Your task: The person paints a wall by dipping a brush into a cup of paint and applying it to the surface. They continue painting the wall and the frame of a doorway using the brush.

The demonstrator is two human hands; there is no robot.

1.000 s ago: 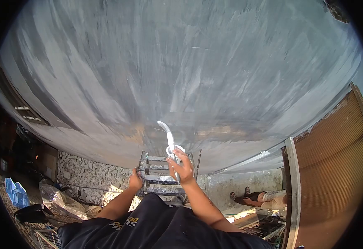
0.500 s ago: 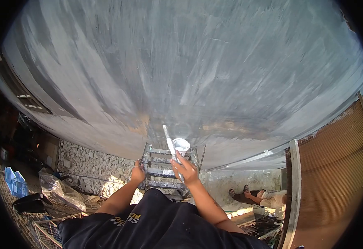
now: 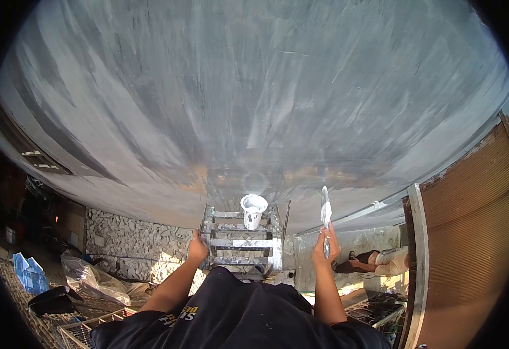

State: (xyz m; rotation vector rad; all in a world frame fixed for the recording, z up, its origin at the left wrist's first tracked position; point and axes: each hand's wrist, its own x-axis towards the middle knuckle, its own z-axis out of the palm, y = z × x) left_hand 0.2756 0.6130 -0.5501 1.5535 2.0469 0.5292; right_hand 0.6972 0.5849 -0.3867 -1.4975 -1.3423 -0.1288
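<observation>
My right hand is closed around the handle of a paintbrush, held upright to the right of the ladder. The brush's head is coated white and points toward the wall. My left hand is closed at the left side rail of a paint-spattered ladder; its fingers are partly hidden. Between my hands, a white paint bucket with dark smears rests at the top of the ladder, touched by neither hand.
Ahead rises a large grey wall with streaky patches. Rubble lies at its foot on the left. A brown corrugated panel stands at right, near another person's legs below. Blue plastic containers lie lower left.
My right hand has moved right with the paintbrush, away from above the bucket, and the brush now stands more upright. My left hand stays by the ladder rail.
</observation>
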